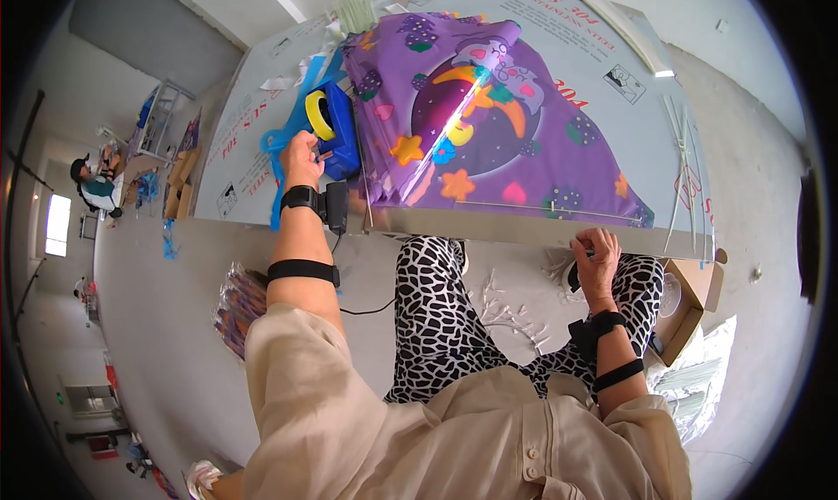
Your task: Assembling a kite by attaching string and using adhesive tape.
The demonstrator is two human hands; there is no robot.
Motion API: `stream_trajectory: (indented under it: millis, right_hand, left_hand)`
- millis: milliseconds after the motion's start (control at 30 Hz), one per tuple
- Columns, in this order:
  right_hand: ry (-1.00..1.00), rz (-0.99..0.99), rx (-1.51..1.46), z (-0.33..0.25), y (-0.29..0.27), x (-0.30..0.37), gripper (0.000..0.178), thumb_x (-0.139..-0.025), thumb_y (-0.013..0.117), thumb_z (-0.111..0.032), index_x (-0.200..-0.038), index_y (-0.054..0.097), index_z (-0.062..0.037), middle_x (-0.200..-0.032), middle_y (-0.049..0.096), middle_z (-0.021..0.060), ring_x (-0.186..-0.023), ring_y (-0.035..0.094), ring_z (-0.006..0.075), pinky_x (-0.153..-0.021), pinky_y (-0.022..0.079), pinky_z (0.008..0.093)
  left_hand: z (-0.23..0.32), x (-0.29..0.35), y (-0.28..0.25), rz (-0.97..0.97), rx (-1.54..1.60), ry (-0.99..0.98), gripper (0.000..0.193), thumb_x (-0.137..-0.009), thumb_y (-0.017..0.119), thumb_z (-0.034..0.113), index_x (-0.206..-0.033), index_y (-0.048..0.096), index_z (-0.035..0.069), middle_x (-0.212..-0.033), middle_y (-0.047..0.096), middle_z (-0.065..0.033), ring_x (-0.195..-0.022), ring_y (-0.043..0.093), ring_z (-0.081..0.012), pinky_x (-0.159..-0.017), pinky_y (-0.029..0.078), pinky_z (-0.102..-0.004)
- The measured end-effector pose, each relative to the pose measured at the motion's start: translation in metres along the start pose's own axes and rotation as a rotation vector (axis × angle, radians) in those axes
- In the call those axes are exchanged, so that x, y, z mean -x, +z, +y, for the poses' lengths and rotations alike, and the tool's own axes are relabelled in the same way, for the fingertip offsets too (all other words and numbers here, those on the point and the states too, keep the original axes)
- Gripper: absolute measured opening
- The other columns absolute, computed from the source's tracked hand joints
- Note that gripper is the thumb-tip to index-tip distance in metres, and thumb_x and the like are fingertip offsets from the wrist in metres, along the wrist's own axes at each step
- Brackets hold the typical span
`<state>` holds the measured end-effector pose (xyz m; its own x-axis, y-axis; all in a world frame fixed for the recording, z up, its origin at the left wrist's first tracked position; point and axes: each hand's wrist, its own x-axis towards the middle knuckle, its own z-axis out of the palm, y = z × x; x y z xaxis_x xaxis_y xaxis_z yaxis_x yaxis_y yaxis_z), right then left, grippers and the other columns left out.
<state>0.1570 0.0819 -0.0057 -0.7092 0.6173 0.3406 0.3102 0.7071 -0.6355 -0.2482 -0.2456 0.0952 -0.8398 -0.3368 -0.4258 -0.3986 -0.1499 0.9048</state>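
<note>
A folded purple sheet (559, 142), printed with stars, hearts and a moon, lies across the table, its layers stacked at the left. Thin pale rods (559, 210) run along its near edge. To its left stands a blue tape dispenser (342, 131) with a yellow roll (319, 116). Beside the dispenser's near side, my left hand (302, 161) is closed, fingertips pinched; what they hold is too small to make out. At the table's front edge, below the sheet's right part, my right hand (597, 254) is curled with fingers together. Whatever is inside it is hidden.
Blue strips (281, 142) hang left of the dispenser. Several thin white rods (680, 168) lie at the table's right. An open cardboard box (685, 317) and a plastic-wrapped bundle (698, 382) sit on the floor at right; another bundle (237, 312) lies left. Another person (96, 186) is far left.
</note>
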Motion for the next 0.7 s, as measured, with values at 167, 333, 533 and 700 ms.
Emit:
stream_trajectory:
  millis: [167,333,533,700]
  right_hand:
    - [0.006,0.006,0.016,0.005,-0.001,0.0,0.011,-0.07,0.068,-0.013,-0.075,0.058,-0.0111,-0.071,0.053,-0.0009,-0.075,0.05,0.0192,-0.072,0.035,0.034]
    - [-0.003,0.009,0.026,-0.001,0.0,-0.001,0.01,-0.071,0.067,-0.013,-0.075,0.058,-0.0107,-0.07,0.052,0.0001,-0.075,0.05,0.0202,-0.071,0.035,0.0346]
    - [-0.003,0.019,0.048,-0.006,0.0,-0.002,0.01,-0.071,0.066,-0.012,-0.074,0.057,-0.0102,-0.07,0.051,0.0011,-0.075,0.05,0.0211,-0.071,0.035,0.0349]
    - [0.017,0.025,0.062,-0.001,-0.001,-0.001,0.01,-0.071,0.066,-0.013,-0.074,0.057,-0.0102,-0.07,0.051,0.0011,-0.075,0.05,0.021,-0.071,0.035,0.0345]
  left_hand:
    - [-0.016,0.018,-0.005,0.02,-0.093,0.013,0.017,-0.068,0.067,0.018,-0.083,0.064,0.012,-0.07,0.044,0.0045,-0.068,0.039,-0.0126,-0.073,0.039,-0.0405]
    - [-0.048,0.014,-0.03,-0.108,0.086,-0.175,0.008,-0.072,0.062,0.015,-0.079,0.059,0.012,-0.072,0.045,0.0035,-0.067,0.041,-0.0126,-0.07,0.036,-0.0388]
    - [-0.079,0.009,-0.034,-0.208,0.269,-0.382,0.019,-0.079,0.056,0.013,-0.066,0.041,0.015,-0.067,0.038,0.0011,-0.065,0.041,-0.0128,-0.058,0.038,-0.0304]
    - [-0.088,0.026,-0.019,0.252,0.249,-0.036,0.019,-0.076,0.064,0.013,-0.092,0.061,0.001,-0.087,0.055,-0.009,-0.08,0.053,-0.0239,-0.071,0.043,-0.0389]
